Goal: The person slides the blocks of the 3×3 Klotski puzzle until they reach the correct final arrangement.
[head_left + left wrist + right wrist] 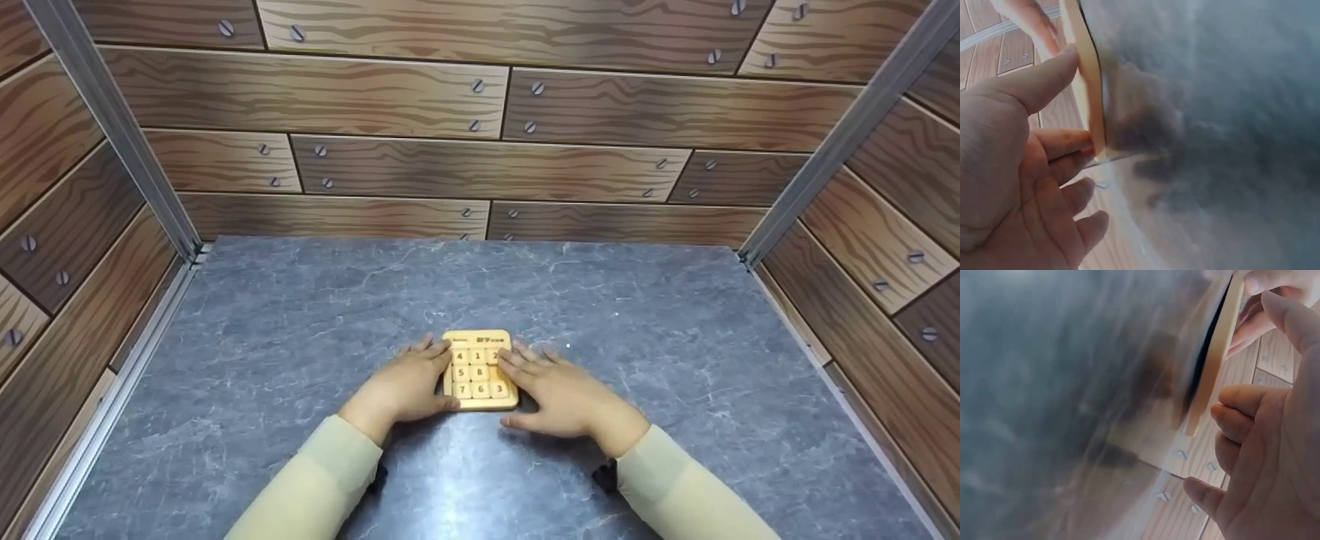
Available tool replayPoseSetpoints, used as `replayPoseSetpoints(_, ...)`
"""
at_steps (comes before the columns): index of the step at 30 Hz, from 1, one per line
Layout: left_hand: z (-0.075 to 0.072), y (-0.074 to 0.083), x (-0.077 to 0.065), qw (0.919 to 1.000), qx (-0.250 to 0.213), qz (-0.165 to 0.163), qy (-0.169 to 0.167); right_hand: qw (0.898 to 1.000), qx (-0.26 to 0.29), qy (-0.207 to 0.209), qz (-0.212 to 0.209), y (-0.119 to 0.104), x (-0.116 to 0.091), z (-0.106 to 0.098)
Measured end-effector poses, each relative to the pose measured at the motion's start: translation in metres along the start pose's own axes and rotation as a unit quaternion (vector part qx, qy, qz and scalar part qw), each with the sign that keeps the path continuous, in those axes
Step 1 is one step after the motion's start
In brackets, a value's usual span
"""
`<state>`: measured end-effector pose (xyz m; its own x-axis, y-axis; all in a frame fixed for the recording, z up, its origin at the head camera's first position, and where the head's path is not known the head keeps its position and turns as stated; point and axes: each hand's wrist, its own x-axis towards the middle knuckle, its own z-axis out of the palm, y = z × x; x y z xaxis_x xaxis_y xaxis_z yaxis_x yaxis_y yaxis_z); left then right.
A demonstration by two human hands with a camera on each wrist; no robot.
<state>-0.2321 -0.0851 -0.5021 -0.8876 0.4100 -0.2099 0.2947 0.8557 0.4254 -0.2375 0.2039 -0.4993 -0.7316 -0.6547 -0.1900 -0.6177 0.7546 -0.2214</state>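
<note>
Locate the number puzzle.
In the head view, the number puzzle lies on the marbled tabletop below centre, between the left hand and right hand.

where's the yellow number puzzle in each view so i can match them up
Head: the number puzzle, face up, below centre
Left wrist: its pale edge, upper left of centre
Right wrist: its slanting edge, upper right of centre
Shared landmark: the blue-grey marbled tabletop

Plank-patterned walls [420, 169] rose behind and on both sides of a marbled blue-grey table [300, 315]; metal posts [124, 135] stood at its far corners.
</note>
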Motion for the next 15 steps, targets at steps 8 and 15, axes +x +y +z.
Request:
replayPoseSetpoints(8, -0.001, -0.009, 0.0, 0.9991, -0.018, 0.02, 0.031, 1.0, 0.003, -0.008, -0.029, -0.017, -0.018, 0.004)
replayPoseSetpoints(15, 0.003, -0.014, 0.005, 0.9991, -0.034, 0.009, 0.025, 1.0, 0.019, -0.005, -0.017, -0.019, -0.022, 0.005)
